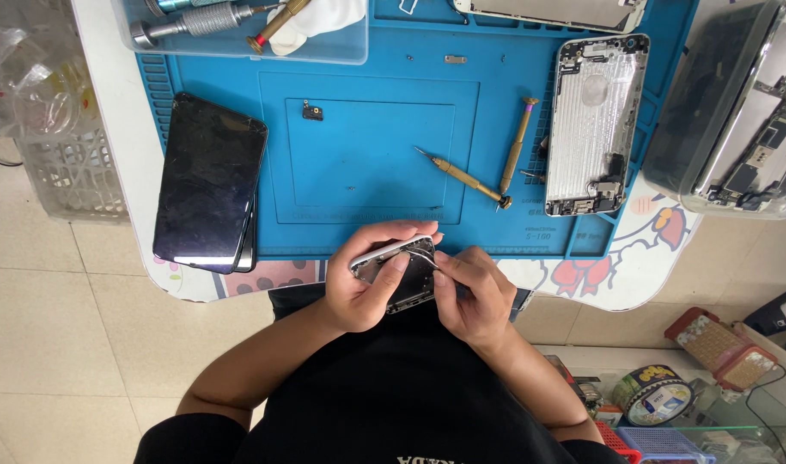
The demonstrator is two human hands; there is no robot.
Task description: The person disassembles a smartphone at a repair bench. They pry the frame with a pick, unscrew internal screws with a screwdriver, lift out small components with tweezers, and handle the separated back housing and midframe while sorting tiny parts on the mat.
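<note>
My left hand [363,279] grips a silver phone housing [403,277] with its inside facing up, held just below the near edge of the blue work mat [367,146]. Fingers of my right hand [472,288] pinch thin metal tweezers [421,256] whose tips reach into the housing's upper part. Both hands meet over my lap, touching the same housing.
Two brass screwdrivers [462,178] lie crossed on the mat's right. An empty silver phone shell [592,125] lies beside them. A stack of dark phone screens [208,182] rests at the mat's left. A tiny part [312,111] sits mid-mat. A clear tray of tools [238,26] stands far left.
</note>
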